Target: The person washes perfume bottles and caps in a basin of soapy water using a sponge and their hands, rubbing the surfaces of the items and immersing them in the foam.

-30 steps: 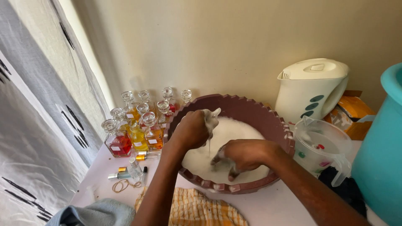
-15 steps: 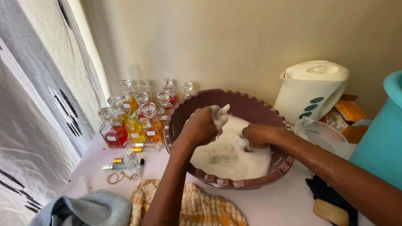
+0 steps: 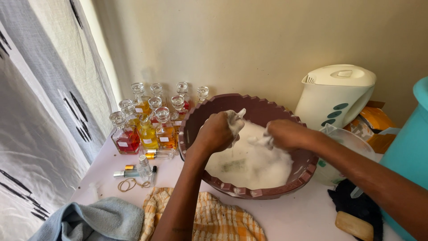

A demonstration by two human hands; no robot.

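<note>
A brown scalloped plastic basin [image 3: 267, 189] sits on the pale table and is full of white soapy water [image 3: 256, 165]. My left hand [image 3: 214, 131] is above its left side, closed on a wet whitish cloth [image 3: 235, 120] that sticks up past the knuckles. My right hand [image 3: 285, 133] is over the suds on the right, gripping another part of a wet white cloth [image 3: 262, 140] at the foam's surface. Whether both hands hold one piece I cannot tell.
Several glass bottles [image 3: 147, 129] of red, yellow and orange liquid stand left of the basin, small vials [image 3: 133, 172] in front. A white kettle [image 3: 334, 96], clear jug [image 3: 343, 149], teal bucket [image 3: 410, 151], soap bar [image 3: 354, 225], orange checked cloth [image 3: 214, 221], blue towel [image 3: 98, 221], curtain [image 3: 40, 111].
My right hand rose from deep in the suds at the front of the basin to the far right side, now gripping cloth at the surface. My left hand barely moved.
</note>
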